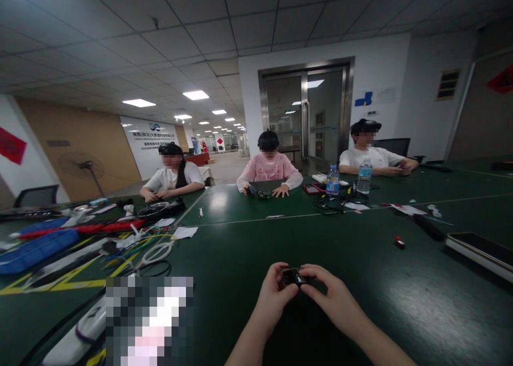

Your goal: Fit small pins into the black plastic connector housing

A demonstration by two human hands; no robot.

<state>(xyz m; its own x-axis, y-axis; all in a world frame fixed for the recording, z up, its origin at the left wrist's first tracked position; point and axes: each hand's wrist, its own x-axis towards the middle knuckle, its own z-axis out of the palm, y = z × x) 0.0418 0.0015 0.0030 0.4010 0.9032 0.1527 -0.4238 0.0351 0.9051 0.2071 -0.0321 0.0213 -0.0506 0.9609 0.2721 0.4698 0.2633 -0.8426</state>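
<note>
With left hand (276,288) and right hand (327,288) nearest — pinching small black part (290,277) directly between both grips, about equally near each; toward near edge of desk (224,259) — long axis unclear.

Green table (240,243), blue tray (40,254), held object (287,277) apparently black

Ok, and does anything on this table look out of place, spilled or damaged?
No spill or damage is visible. The cables on the left look untidy, loosely tangled near a blue tray. The dark item between the left hand and right hand is too small to judge.
</note>
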